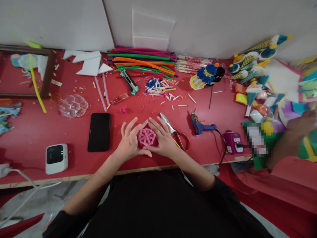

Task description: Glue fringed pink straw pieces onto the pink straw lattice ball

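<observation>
The left hand (130, 140) and right hand (162, 135) are curled in from either side, both closed on the pink piece (147, 137), a spoked round held just above or on the near part of the desk (74, 132) (which of the two, I cannot tell). The fingertips nearly meet beyond it and the thumbs sit on the near side. Its spokes look thin, so an uneven squeeze could bend them or pull a joint loose; a slack hold on one side could let it tip.

Just beside the right hand lie the scissors (174, 130), blades angled toward the fingers: a careless sweep outward could nick skin or knock them along. Beyond the hands, the scraps (158, 86) could cling to anything sticky, and the cutter (129, 82) could cut if grabbed blindly.

Farther right rests the glue gun (201, 127). Whether it is hot does not show, but a brush against its nozzle might burn, and a snag on its cord (225, 145), which runs toward the power box (234, 145), could drag it. A co-worker's forearm (281, 145) is near that box, so a bump there might do likewise.
</observation>
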Demonstrator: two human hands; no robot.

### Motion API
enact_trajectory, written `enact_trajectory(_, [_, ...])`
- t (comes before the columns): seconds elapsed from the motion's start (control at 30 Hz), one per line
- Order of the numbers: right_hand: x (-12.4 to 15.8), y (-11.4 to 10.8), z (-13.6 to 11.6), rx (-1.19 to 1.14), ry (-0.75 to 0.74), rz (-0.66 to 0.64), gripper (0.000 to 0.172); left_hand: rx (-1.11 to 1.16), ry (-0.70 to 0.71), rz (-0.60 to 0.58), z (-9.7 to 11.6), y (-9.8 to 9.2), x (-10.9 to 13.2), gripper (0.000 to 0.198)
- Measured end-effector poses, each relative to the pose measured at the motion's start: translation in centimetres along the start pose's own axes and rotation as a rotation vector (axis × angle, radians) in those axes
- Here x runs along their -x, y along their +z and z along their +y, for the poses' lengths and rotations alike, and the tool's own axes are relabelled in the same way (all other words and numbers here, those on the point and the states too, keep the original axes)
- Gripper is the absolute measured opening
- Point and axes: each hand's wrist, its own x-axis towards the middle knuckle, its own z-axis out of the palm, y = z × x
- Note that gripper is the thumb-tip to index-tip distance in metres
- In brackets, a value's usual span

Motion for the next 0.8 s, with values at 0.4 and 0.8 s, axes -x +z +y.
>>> enact_trajectory(0.4, [1.0, -1.2, 0.2, -0.018, -0.023, 0.040, 0.093, 0.037, 0.101, 0.032, 0.0, -2.2, -1.3, 0.134])
enact_trajectory(0.8, [0.9, -0.9, 0.1, 0.083, -0.075, -0.034, 0.073, 0.034, 0.121, -0.022, -0.3, -1.6, -1.3, 0.137])
